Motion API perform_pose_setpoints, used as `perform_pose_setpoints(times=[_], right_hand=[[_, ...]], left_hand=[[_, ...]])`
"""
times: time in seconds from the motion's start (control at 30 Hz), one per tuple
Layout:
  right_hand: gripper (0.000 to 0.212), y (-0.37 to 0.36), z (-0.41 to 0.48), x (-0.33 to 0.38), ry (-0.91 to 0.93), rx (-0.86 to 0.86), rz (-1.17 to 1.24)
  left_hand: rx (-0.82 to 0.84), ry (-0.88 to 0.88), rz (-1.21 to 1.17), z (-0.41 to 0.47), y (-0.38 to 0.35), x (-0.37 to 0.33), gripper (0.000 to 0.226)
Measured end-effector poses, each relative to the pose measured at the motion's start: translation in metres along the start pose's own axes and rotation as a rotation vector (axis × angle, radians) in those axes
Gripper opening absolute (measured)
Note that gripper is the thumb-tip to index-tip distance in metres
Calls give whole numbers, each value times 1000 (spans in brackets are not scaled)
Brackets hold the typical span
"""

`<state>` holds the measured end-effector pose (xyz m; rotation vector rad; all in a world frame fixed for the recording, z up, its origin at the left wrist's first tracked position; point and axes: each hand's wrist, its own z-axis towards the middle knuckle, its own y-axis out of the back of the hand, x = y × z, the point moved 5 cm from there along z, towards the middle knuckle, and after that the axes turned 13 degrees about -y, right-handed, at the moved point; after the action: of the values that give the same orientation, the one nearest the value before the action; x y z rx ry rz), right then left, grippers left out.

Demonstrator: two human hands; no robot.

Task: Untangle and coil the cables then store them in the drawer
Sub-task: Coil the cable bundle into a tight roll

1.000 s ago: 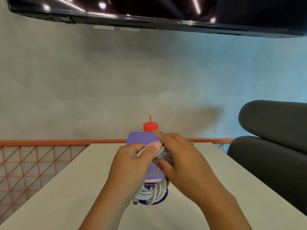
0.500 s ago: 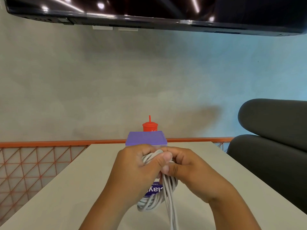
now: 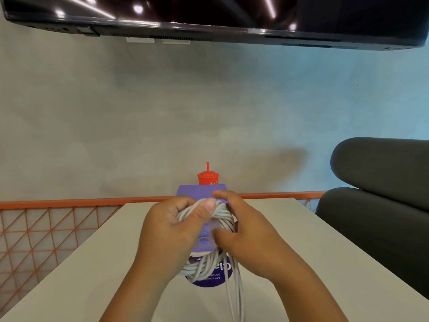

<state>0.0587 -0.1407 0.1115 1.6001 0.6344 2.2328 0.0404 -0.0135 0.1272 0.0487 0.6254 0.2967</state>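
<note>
The left hand (image 3: 171, 228) grips the upper left of the coiled pale-grey round cable (image 3: 218, 213), with the thumb pressed across the strands and the fingers curled round them. The right hand (image 3: 253, 242) grips the right side of the same coil, forefinger over the top and thumb at the inner loop. The coil is held above the flat beige table (image 3: 69, 275), near its centre line. The lower loops hang in front of a round purple label (image 3: 209, 281), and two loose strands (image 3: 234, 298) drop to the bottom edge of the view. Directly behind the coil stands the small drawer unit with a purple top and translucent plastic body (image 3: 202, 194). It cannot be determined whether its drawer is open. A red plastic cup with lid and straw (image 3: 208, 177) stands behind the unit. The table narrows toward the far edge, which meets an orange metal mesh railing (image 3: 46, 228). Bare table surface lies on both sides of the hands. A dark-grey upholstered armchair (image 3: 383, 205) sits just beside the right table edge. A black glossy screen (image 3: 209, 15) hangs on the grey wall overhead. On the label, large white letters appear inverted and partly covered; only "Cla" is legible, and the smaller lines cannot be read.
</note>
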Motion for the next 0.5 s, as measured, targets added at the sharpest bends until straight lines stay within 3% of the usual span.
perform_pose_setpoints(times=[0.07, 0.2, 0.4, 0.5], right_hand=[[34, -2, -2, 3, -6, -14, -53], [25, -7, -3, -5, -199, -16, -141], [13, -7, -4, -8, -287, 134, 37], [34, -1, -4, -5, -171, 191, 81]], left_hand=[[-18, 2, -4, 1, 2, -3, 39], [-65, -27, 51, -1, 0, -6, 48], [-121, -81, 148, -3, 0, -9, 40], [-152, -33, 88, -1, 5, -14, 35]])
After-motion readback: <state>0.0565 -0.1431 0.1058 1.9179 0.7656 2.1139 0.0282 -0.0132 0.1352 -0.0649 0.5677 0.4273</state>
